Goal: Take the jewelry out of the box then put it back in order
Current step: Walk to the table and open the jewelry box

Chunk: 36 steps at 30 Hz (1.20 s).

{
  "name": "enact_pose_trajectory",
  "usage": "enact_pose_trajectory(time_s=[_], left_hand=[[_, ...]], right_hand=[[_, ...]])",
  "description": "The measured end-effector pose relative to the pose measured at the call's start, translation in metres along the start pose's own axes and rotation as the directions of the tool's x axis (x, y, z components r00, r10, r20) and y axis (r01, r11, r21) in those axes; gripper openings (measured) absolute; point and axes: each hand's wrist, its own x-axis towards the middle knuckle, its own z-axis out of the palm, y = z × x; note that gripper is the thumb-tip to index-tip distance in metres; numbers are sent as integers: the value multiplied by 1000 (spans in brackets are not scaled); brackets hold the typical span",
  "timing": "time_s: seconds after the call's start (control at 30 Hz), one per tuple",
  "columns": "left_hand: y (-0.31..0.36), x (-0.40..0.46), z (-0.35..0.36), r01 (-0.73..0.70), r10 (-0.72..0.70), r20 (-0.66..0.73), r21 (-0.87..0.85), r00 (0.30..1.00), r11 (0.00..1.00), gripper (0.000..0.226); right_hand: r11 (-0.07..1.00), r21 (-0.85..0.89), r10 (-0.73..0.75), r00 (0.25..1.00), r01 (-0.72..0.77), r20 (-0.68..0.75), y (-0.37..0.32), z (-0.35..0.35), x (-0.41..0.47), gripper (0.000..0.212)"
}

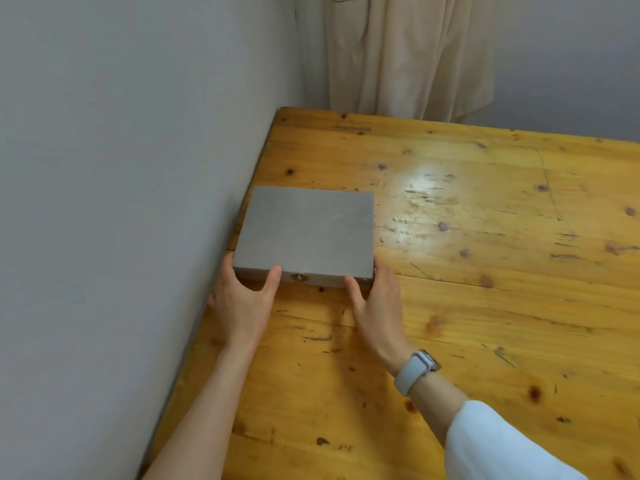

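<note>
Wooden table (pixel 485 271) | closed box (pixel 304 233) | both hands grip corners

Box (pixel 304 233) sits closed at the left edge of the surface (pixel 485 289), tight beside the wall (pixel 121 185) — no passage on that side. Left hand (pixel 242 299) fills the gap at the box's near-left corner, right hand (pixel 375 303) takes the near-right corner; both thumbs lie on the front face, either side of the small clasp (pixel 299 277). Right of the box and beyond it the wood is bare — open approach. Curtain (pixel 398 53) hangs behind the far edge, well apart.
</note>
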Motion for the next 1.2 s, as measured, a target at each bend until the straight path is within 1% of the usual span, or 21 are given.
enact_pose_trajectory(time_s=[0.2,0.27,0.37,0.43,0.6,0.73,0.83,0.9,0.93,0.97,1.03,1.07,1.1,1.2], left_hand=[[5,-39,-3,-115,106,-117,-74,987,991,71],[5,-58,-10,-147,133,-128,-107,983,983,71],[-5,-91,-20,-160,144,-123,-135,982,978,77],[-15,-117,-23,-152,136,-127,-120,983,981,80],[-38,-165,-28,-99,87,-156,-71,984,993,71],[-53,-189,-34,-146,144,-157,-3,977,989,69],[-60,-198,-35,-182,187,-130,52,974,982,70],[-63,-199,-34,-201,208,-117,68,971,977,69],[-65,-198,-34,-214,221,-115,71,968,974,68],[-66,-198,-34,-228,237,-114,83,965,970,67],[-67,-198,-34,-243,258,-118,127,959,962,66],[-68,-198,-33,-245,263,-120,147,957,958,66],[-68,-199,-33,-247,267,-120,162,956,955,65],[-68,-200,-32,-258,283,-123,187,951,948,63]], right_hand=[[995,15,-94,993,95,-75,15,-14,-19,46],[993,30,-113,987,117,-110,16,-24,-37,44],[990,26,-136,982,140,-133,17,-40,-70,43],[988,15,-151,980,154,-129,20,-48,-92,43],[984,0,-179,977,180,-117,29,-56,-139,44],[980,-50,-197,976,193,-95,46,-57,-165,46],[961,-178,-230,968,210,-98,53,-57,-173,46],[901,-363,-313,936,239,-162,52,-52,-175,47],[846,-456,-386,908,278,-162,50,-48,-176,50],[784,-521,-458,881,338,-117,47,-42,-177,53],[642,-585,-577,815,495,55,42,-30,-178,58],[579,-602,-615,779,550,120,40,-25,-178,59],[537,-618,-642,753,574,142,38,-21,-176,58],[484,-681,-689,719,549,90,32,-16,-165,44]])
